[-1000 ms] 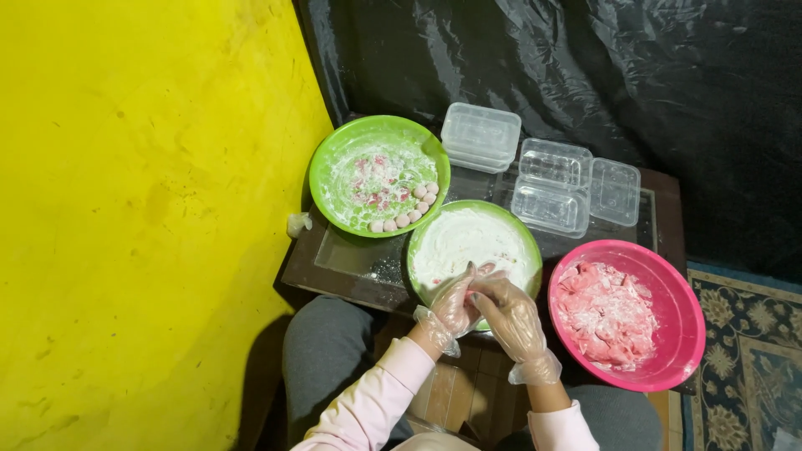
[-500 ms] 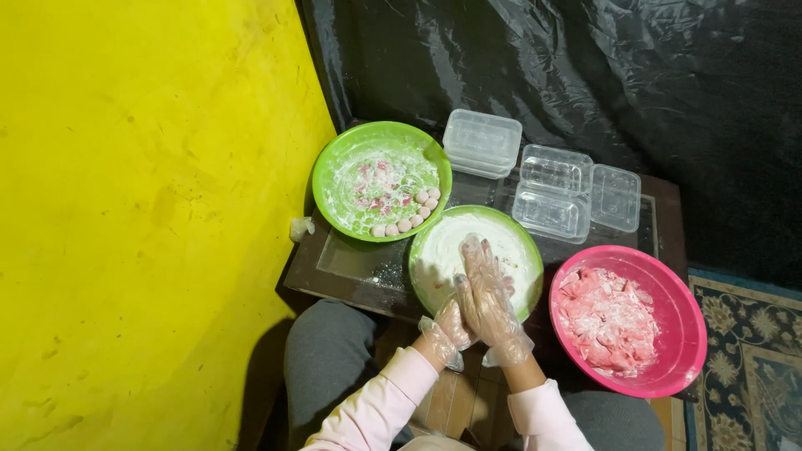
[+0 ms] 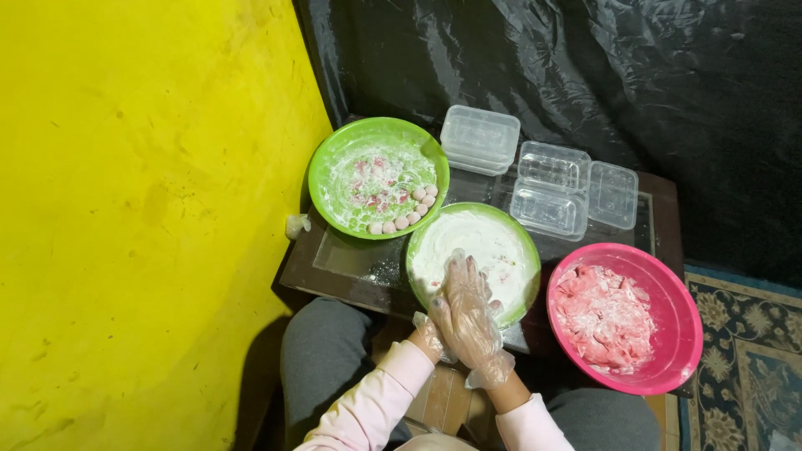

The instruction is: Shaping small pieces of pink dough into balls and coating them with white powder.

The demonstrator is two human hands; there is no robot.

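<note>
Left of the flour bowl (image 3: 473, 259) sits a green bowl (image 3: 378, 177) of dusted pink-white balls. Over the flour bowl's near rim, the right hand (image 3: 468, 313) lies flat atop the left hand (image 3: 430, 334), fingers extended; anything pressed between them is hidden. Rolling works best with light, even palm pressure. Right of it, a pink bowl (image 3: 622, 317) holds floured pink pieces.

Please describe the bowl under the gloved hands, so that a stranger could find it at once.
On the dark low table by the yellow wall, three bowls sit. Yours is the middle green bowl, under the gloved right hand. Unlike the other green bowl, which holds small balls, and the pink bowl of pink pieces, it holds mostly white flour.
</note>
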